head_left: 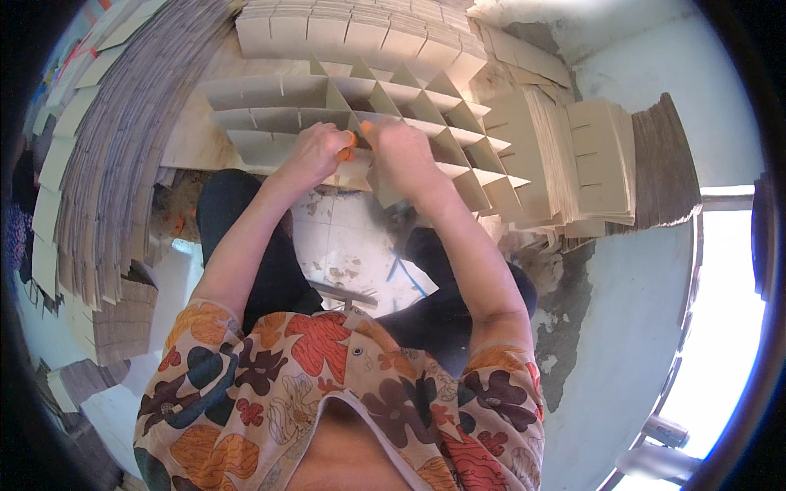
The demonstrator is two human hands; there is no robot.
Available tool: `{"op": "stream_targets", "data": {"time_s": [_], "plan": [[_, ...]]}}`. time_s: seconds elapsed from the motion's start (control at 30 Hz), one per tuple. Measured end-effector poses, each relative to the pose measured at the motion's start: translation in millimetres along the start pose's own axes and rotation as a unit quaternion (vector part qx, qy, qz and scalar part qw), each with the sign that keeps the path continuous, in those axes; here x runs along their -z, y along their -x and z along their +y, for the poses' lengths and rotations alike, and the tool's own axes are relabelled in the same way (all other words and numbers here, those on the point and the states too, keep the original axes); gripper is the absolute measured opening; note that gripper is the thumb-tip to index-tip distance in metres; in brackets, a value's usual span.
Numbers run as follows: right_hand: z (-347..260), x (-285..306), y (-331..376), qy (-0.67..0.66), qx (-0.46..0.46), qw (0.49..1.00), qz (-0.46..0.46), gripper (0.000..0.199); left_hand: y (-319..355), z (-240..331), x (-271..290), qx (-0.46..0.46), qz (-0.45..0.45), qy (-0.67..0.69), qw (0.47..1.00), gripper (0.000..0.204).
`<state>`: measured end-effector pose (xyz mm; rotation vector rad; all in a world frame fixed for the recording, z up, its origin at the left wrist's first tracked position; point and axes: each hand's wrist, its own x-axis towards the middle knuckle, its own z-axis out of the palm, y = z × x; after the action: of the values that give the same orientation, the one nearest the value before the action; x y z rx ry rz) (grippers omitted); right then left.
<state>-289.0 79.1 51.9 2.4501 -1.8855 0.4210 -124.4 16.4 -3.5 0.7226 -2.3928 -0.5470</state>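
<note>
A partly interlocked cardboard divider grid (399, 100) stands in front of me, its crossed slotted strips forming open cells on the right. On its left side, long strips (262, 120) run parallel without cross pieces. My left hand (318, 152), orange covers on its fingertips, is closed at the near long strip. Close beside it, my right hand (403, 154) is closed on a cardboard cross strip (383, 190), whose lower end shows beneath the hand. Orange shows on a right fingertip too. The slot between the hands is mostly hidden by the fingers.
Behind the grid stands a row of slotted cardboard strips (360, 34). More stacked strips (602, 159) stand at the right by the wall. A long stack of cardboard (123, 139) fills the left side. My knees are under the near edge of the work surface (192, 147).
</note>
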Motion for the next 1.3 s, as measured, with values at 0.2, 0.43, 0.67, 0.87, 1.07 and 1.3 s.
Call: {"op": "stream_targets", "data": {"time_s": [0.2,0.43,0.67,0.87,1.07,1.3], "plan": [[86.3,39.4,39.7,0.101,-0.149,0.978,0.107,0.013,-7.8,20.4,20.8,-0.057,0.000,-0.042,0.997,0.060],[213.3,63.5,159.7,0.213,-0.522,0.826,0.015,0.040,-18.2,26.3,12.9,-0.060,-0.175,-0.173,0.967,0.083],[247.2,44.5,207.3,0.233,-0.463,0.855,0.003,0.046,-17.1,29.3,13.4,-0.015,-0.153,-0.140,0.978,0.081],[246.0,53.8,207.3,0.170,-0.489,0.851,0.092,0.038,-0.3,15.8,30.4,-0.051,-0.006,-0.114,0.992,0.064],[199.3,104.9,172.3,0.145,-0.435,0.835,0.305,0.026,14.7,2.6,55.6,-0.033,0.074,-0.106,0.991,0.053],[66.6,121.7,71.0,-0.110,-0.125,0.941,0.295,0.050,46.4,-20.9,73.8,0.031,0.080,-0.110,0.990,0.039]]}}
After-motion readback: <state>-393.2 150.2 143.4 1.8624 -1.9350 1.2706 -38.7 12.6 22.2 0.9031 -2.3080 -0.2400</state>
